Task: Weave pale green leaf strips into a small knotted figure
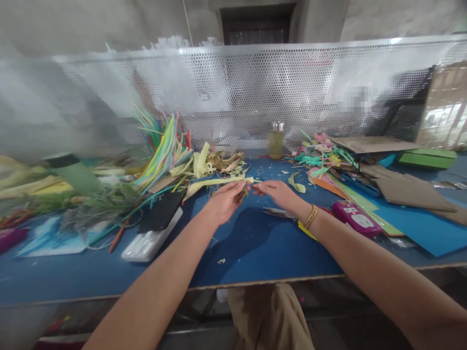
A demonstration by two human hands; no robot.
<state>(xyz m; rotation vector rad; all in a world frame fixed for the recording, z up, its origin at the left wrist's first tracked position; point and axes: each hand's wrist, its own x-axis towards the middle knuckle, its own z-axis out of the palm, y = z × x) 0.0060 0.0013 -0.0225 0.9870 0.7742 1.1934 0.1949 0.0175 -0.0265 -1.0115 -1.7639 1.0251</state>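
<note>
My left hand point(226, 200) is closed around one end of a pale yellow-green corn husk strip point(208, 183), which stretches out to the left over the blue table point(251, 253). A darker bit of husk shows under its fingers. Just to the right, my right hand point(278, 193) has its fingertips pinched together close to the end of the strip; whatever is between them is too small to name. Under my right wrist lie scissors point(308, 231) with yellow handles, partly hidden by the arm. A loose curl of husk point(297, 183) rests beyond that hand.
Behind the hands is a heap of husks point(219, 163), with colourful pipe cleaners point(166, 146) to its left. A bottle point(276, 141) stands by the perforated metal screen point(251, 97). A black phone point(160, 211) lies left; a purple case point(355, 218) and cardboard point(412, 192) lie right.
</note>
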